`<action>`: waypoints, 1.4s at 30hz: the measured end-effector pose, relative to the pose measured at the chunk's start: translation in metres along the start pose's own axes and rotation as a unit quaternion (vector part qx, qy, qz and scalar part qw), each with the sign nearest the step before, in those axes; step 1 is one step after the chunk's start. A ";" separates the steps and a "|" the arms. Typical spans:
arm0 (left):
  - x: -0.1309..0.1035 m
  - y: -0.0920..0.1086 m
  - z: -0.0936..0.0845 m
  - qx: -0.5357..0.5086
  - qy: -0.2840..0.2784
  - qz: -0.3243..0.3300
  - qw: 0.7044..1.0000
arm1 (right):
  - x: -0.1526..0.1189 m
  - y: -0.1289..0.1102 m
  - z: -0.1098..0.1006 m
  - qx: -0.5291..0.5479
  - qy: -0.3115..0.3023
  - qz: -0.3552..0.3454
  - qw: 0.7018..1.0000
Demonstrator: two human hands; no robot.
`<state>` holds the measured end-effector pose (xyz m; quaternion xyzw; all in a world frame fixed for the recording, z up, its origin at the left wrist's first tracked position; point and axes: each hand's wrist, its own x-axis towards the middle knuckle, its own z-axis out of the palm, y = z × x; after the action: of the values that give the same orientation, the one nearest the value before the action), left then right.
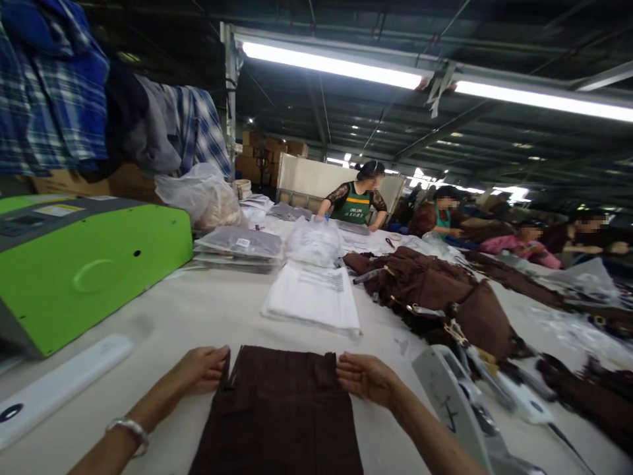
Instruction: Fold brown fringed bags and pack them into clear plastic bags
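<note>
A dark brown folded garment (291, 409) lies flat on the table in front of me, its lower part cut off by the bottom of the view. At its upper left corner my left hand (205, 368), with a silver bracelet on the wrist, pinches a strip of the brown cloth. My right hand (366, 377) grips the upper right edge between thumb and fingers; those fingertips are partly hidden by the cloth. Just beyond the garment sits a stack of clear plastic bags (311, 297) with printed text.
A green machine (123, 257) and a white bar-shaped tool (64, 382) stand left. Bagged garments (240, 244) lie behind. On the right are a grey-white device (450, 396), a corded white tool (524, 399) and piled brown garments (425, 284). Co-workers (353, 204) are across the table.
</note>
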<state>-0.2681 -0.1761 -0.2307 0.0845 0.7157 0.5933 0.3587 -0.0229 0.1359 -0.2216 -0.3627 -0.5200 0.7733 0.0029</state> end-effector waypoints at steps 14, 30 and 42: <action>0.021 0.015 0.057 0.513 0.052 0.209 0.831 | 0.037 -0.001 0.072 -0.599 0.163 -0.224 0.751; 0.051 0.010 0.082 0.532 -0.103 0.335 0.771 | 0.075 0.013 0.086 -0.676 0.045 -0.366 0.638; -0.031 0.005 0.063 0.510 -0.165 0.488 0.689 | -0.042 0.027 0.078 -0.681 -0.064 -0.488 0.543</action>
<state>-0.2082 -0.1417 -0.2158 0.6881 0.6954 0.2047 0.0330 -0.0257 0.0452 -0.2042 0.1041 -0.9858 0.0873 0.0990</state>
